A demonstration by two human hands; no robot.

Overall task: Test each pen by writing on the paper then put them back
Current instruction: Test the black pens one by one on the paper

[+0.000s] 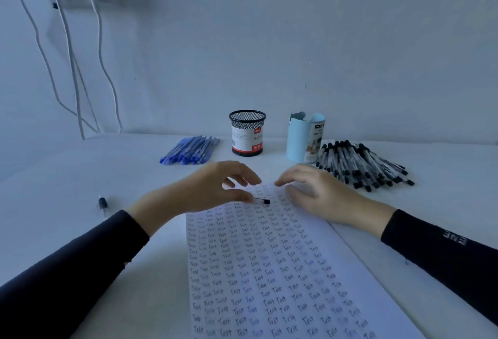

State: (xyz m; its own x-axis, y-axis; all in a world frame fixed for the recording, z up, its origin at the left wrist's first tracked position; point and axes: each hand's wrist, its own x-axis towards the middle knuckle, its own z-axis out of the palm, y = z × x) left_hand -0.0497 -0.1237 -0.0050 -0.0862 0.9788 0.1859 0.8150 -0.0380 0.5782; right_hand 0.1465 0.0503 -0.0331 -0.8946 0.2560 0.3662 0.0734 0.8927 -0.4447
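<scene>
Head view: a slim pen with a black end (pixel 262 200) is seen poking out from under the thumb of the left hand (pixel 215 189), where it is pinched; the rest of its barrel is hidden. It is held just over the top edge of the white paper sheet filled with rows of "Test" (pixel 269 271), long axis level, black end aimed at the right hand (pixel 319 194). That hand is seen loosely curled and empty, fingertips at the paper's top edge, just beside the pen's end. Beyond the paper's right corner lies the heap of black-capped pens (pixel 363 163), so a hand-over is judged likely
</scene>
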